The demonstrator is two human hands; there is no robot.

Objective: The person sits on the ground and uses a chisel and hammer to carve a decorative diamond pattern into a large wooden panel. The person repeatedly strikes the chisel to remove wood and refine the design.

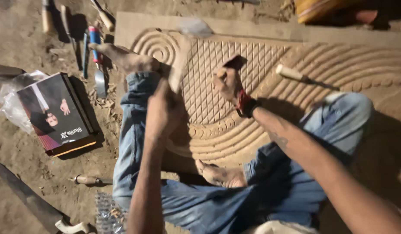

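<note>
1. The left hand (163, 110) is wrapped round a wooden mallet (179, 60), raised over the carved wooden panel (235, 112) on the floor.
2. The right hand (228, 82) is closed round a chisel (232, 64) standing on the lattice.
3. The panel looks stiff and heavy; the chisel is best held by its handle.

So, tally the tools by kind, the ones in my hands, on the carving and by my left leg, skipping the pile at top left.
mallet, in the left hand: 1
chisels: 3, the held chisel in the right hand, the panel chisel and the floor chisel
saw: 1
Total: 5
</note>
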